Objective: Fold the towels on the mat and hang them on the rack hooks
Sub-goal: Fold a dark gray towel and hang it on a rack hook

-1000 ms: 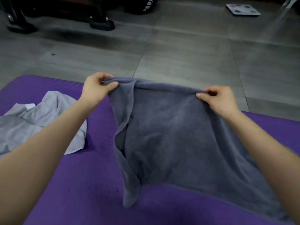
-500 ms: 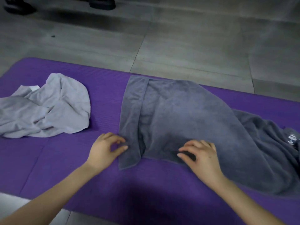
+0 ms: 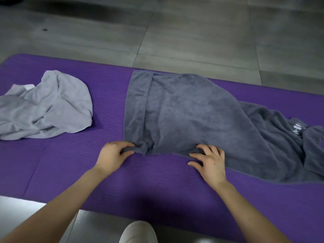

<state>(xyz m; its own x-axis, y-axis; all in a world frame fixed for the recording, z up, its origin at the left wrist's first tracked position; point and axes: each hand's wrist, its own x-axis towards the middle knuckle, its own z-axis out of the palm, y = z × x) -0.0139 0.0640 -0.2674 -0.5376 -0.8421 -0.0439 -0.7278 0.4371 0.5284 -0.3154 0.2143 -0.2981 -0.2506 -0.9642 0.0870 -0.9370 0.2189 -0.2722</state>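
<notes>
In the head view, the left hand (image 3: 112, 156) pinches the near-left corner of the dark grey towel (image 3: 192, 116), which lies spread on the purple mat (image 3: 87, 163) beyond both hands' fingertips, the right hand (image 3: 210, 162) curls its spread fingers round the near hem, and a crumpled light grey towel (image 3: 49, 106) lies well to the left.
</notes>
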